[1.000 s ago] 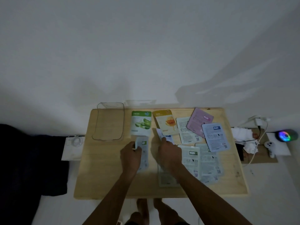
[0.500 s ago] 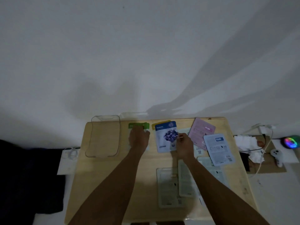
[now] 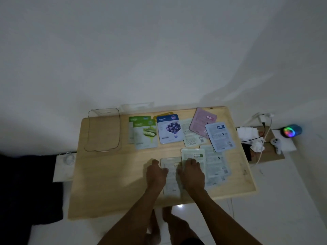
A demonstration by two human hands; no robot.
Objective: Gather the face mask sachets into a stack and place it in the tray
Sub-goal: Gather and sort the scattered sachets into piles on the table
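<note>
A clear tray stands empty at the wooden table's back left. To its right a cucumber sachet lies on another green sachet, and a blueberry sachet covers a yellow one. Further right lie a white sachet, a pink sachet and a light blue sachet. At the front my left hand curls on the left edge of a pale sachet. My right hand presses on a green-labelled sachet, which overlaps more pale sachets.
The table ends close to my body, with my feet under its front edge. To its right are tissues, cables, a white controller and a glowing speaker. A dark cloth lies to the left.
Both hands have come back from the far row to the front sachets. The cucumber and blueberry sachets that they carried now lie on the green and yellow ones.
</note>
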